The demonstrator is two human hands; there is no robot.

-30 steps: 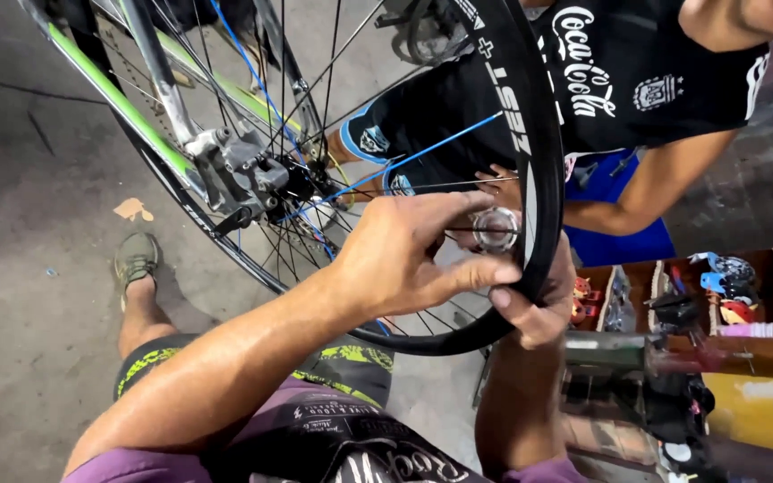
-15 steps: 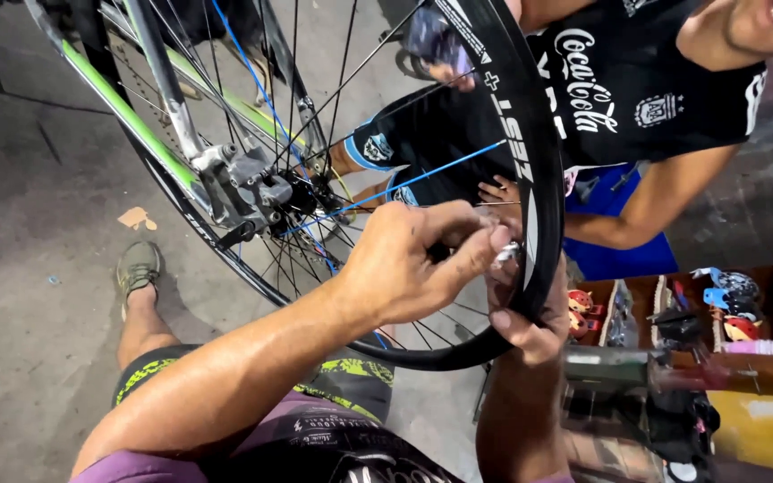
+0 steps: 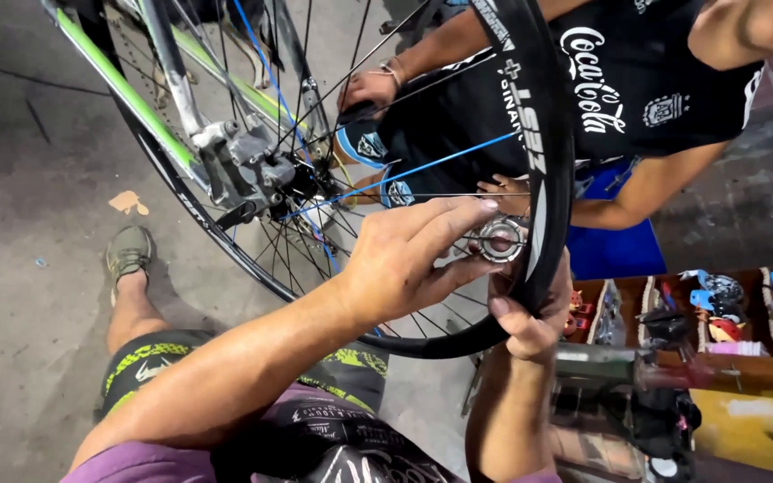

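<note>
Wheel [image 3: 543, 152], black-rimmed and black-tyred, held upright on edge at centre frame. Gripped at the lower curve of the rim by the right hand [image 3: 530, 317], fingers wrapped around the tyre from below, thumb up along the near sidewall; closed on it firmly. Just left of the rim, on the spoke side: left hand [image 3: 404, 259], fingers half-curled and narrow, thumb and forefinger pinched toward a small silvery round fitting [image 3: 499, 238] sitting right against the rim's inner face. Touching or only nearly touching the fitting, hard to tell. One blue spoke [image 3: 422, 168] among the dark ones, running from the rim toward the hub [image 3: 301, 179] up and left of it. Left of the hub, grey frame dropout and brake parts [image 3: 239, 165], with a green-and-black frame tube [image 3: 105, 72] slanting away to the upper left. Behind the wheel, beyond the spokes: another person in a black shirt [image 3: 637, 98], one hand [image 3: 369, 89] on the spokes above the hub, another hand [image 3: 505, 192] close behind the rim. Right of the rim and lower: wooden shelves with small coloured helmets [image 3: 753, 300]. Below and left of the wheel: own bent knee in black-and-green shorts [image 3: 163, 362], grey shoe [image 3: 129, 252] on the concrete floor [image 3: 20, 340].
</note>
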